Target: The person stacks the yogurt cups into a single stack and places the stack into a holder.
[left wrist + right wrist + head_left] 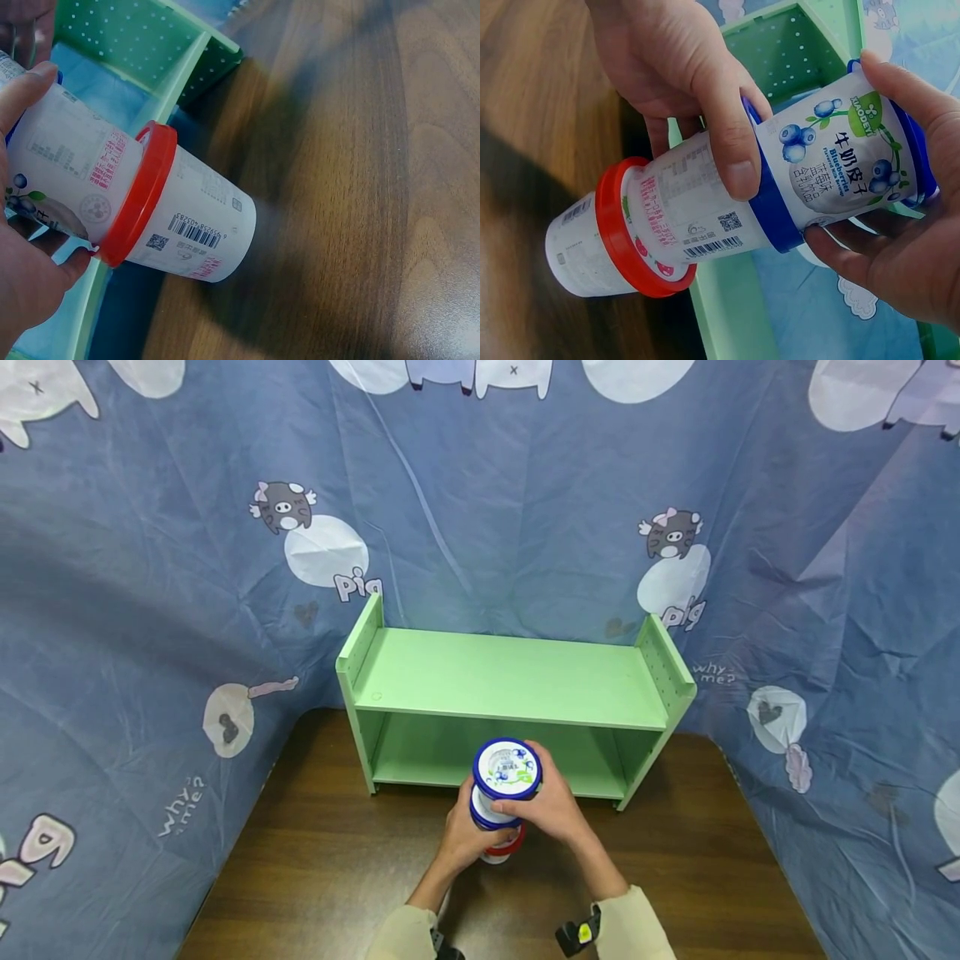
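Three white cups stand stacked in front of the shelf. The top cup (840,150) has a blue-rimmed lid and blueberry pictures. Fingers and thumb of my right hand (558,802) hold it from the right. Beneath is a second blue-lidded cup (705,202); my left hand (459,839) grips it, thumb across its side near the lid. The lowest cup (199,217) wears a red lid (142,202) and has no hand around it. Its base is over the table, and I cannot tell whether it touches.
A light green two-tier shelf (510,677) with raised side panels stands behind the hands. It rests on a dark brown wooden table (322,852). Blue fabric with pig prints (517,510) hangs behind and on both sides.
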### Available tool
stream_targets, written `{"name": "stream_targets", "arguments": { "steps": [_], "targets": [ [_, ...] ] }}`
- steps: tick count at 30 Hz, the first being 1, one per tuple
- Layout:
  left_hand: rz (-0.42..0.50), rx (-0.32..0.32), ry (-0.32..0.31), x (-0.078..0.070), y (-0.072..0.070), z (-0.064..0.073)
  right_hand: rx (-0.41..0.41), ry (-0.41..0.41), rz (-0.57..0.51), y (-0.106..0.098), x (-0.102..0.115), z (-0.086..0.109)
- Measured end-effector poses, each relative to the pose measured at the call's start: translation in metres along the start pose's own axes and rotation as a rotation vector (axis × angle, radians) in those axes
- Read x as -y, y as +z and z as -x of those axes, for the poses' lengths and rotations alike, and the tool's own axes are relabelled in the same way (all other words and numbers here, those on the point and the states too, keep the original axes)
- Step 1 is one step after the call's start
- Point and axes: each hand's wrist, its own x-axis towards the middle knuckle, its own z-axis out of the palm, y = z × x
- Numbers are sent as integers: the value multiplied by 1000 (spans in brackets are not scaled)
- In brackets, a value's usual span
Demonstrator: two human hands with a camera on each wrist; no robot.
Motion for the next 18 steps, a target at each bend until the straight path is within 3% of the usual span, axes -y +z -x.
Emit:
{"name": "stream_targets", "arguments": {
  "steps": [18],
  "targets": [
    [-21, -5, -31, 2, 1, -2, 49, 13, -27, -3, -2, -2]
  ]
}}
